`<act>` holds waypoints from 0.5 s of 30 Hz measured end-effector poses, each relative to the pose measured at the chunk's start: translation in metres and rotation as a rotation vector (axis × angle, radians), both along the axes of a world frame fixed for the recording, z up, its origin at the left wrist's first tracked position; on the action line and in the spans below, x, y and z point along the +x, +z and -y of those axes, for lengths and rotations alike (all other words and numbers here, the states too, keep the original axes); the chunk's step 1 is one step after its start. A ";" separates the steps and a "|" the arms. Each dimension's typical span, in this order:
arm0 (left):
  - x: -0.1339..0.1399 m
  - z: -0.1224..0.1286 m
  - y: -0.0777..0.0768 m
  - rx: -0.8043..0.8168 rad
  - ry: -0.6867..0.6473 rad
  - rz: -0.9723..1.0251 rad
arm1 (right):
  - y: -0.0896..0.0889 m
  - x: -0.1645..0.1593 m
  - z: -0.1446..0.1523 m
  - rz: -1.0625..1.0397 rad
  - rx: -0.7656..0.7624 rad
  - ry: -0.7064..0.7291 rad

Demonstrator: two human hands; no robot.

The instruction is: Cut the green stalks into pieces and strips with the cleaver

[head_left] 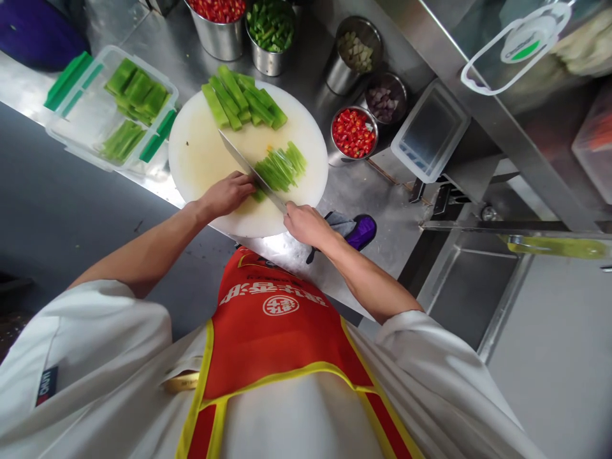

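Note:
My right hand (305,223) grips the handle of a kitchen knife (246,167), its blade pointing up and left across a round white cutting board (194,169). Beside the blade, my left hand (229,193) has its fingers curled down onto a green vegetable piece (259,193), mostly hidden under the fingertips. On the blade's other side lie thin green slices (282,167) in a fanned row. Thick green vegetable strips (243,99) are piled at the board's far edge.
A clear lidded box (138,95) with green pieces stands left of the board. Metal cups hold chopped red chili (354,132), green chili (270,25) and garlic (354,52). A clear container (430,131) and a purple-grey object (358,231) are at right.

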State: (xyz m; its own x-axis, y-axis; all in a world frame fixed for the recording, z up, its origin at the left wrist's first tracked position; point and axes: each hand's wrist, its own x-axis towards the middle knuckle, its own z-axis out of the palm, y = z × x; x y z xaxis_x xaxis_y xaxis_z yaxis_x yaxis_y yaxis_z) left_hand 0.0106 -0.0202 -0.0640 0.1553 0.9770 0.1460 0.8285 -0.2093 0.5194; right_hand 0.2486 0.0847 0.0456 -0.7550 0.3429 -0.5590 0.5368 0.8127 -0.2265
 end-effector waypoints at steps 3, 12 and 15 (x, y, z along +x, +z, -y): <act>0.001 0.003 -0.003 0.013 0.009 -0.011 | 0.004 -0.001 -0.002 0.012 0.005 0.003; 0.007 0.008 -0.008 0.036 0.034 -0.032 | 0.019 0.005 0.001 0.019 -0.003 0.023; 0.008 0.008 -0.008 0.047 0.038 -0.029 | 0.010 -0.002 0.002 0.030 -0.005 0.004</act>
State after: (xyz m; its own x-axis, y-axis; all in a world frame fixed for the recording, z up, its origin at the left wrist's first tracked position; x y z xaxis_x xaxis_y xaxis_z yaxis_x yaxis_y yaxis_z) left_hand 0.0182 -0.0283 -0.0719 0.1234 0.9744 0.1881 0.8507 -0.2015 0.4856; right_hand 0.2469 0.0823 0.0558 -0.7391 0.3372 -0.5831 0.5401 0.8140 -0.2140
